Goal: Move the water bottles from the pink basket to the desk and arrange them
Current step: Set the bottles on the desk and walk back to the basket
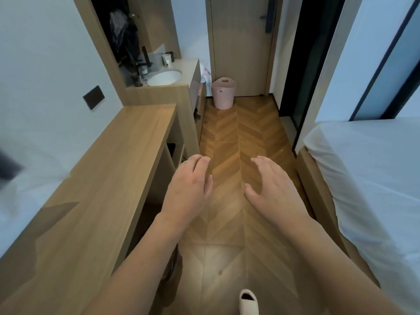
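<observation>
The pink basket (223,93) stands on the floor at the far end of the narrow aisle, in front of the door. Its inside is hidden from here, so no water bottles show. The long wooden desk (109,169) runs along the left wall with a bare top. My left hand (189,187) and my right hand (271,187) are stretched out side by side above the floor, fingers relaxed, holding nothing, well short of the basket.
A counter with a white sink (164,77), a tap and cups lies beyond the desk. A bed with white sheets (372,178) fills the right side. The herringbone floor (238,137) forms the aisle between them. A pale slipper (248,302) shows at the bottom edge.
</observation>
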A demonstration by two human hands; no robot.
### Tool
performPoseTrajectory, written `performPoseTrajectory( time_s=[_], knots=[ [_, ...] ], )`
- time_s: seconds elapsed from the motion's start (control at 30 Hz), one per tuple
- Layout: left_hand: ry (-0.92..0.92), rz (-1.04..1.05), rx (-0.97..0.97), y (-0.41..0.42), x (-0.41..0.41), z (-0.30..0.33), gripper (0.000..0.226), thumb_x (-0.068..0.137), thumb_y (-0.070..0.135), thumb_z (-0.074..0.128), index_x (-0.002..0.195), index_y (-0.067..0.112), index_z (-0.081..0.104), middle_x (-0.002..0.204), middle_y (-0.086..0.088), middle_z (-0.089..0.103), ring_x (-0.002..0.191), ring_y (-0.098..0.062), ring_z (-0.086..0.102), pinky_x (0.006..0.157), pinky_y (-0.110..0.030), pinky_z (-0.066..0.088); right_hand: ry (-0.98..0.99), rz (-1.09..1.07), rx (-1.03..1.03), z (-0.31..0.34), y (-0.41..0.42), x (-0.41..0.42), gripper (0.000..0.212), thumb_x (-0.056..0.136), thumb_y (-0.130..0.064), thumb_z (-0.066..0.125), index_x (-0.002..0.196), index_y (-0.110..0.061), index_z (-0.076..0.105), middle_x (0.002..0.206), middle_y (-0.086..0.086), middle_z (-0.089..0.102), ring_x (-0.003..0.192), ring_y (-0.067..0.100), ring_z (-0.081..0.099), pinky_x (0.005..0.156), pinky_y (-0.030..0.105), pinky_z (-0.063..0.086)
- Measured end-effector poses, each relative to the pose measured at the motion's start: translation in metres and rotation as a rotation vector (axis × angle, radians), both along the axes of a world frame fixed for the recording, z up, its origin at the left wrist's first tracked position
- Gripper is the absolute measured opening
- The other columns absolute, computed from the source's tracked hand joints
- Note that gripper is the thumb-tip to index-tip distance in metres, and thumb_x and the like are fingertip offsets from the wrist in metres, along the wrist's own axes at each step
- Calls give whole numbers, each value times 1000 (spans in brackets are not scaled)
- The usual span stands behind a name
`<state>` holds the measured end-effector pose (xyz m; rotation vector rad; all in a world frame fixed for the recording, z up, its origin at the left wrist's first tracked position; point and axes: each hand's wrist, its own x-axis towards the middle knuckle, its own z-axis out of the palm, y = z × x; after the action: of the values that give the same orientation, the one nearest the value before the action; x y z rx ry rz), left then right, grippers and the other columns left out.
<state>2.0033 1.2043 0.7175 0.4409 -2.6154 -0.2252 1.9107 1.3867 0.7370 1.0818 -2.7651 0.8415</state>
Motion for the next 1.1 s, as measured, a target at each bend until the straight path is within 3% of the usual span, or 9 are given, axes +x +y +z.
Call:
performPoseTrajectory(
  time_s=[0.23,0.37,0.83,1.1],
  knots=[
    [-10,6,41,-70,-142,16,42,95,29,60,135,15,54,134,-2,57,120,-15,54,101,-27,46,-10,7,0,8,-73,-147,59,91,-32,60,145,-17,41,151,1,41,140,16,35,114,28,23],
    [-20,19,54,-117,-204,15,42,95,27,60,135,14,54,134,-3,57,120,-16,55,102,-30,48,-37,-2,-4,6,-120,-214,58,91,-31,61,144,-18,42,149,0,43,138,15,37,111,24,21],
    [39,-31,70,-344,-461,18,40,93,20,58,132,9,57,131,-8,58,118,-23,54,102,-34,43,-26,-44,-13,6,-334,-461,59,92,-32,61,145,-21,40,148,-1,44,136,14,40,111,29,29],
    [-13,-102,75,-412,-600,5,41,94,22,58,134,12,55,134,-5,55,120,-20,52,103,-31,41,-62,-85,-28,-4,-407,-594,59,90,-33,62,145,-21,41,147,-1,45,135,14,41,112,33,35]
  ],
)
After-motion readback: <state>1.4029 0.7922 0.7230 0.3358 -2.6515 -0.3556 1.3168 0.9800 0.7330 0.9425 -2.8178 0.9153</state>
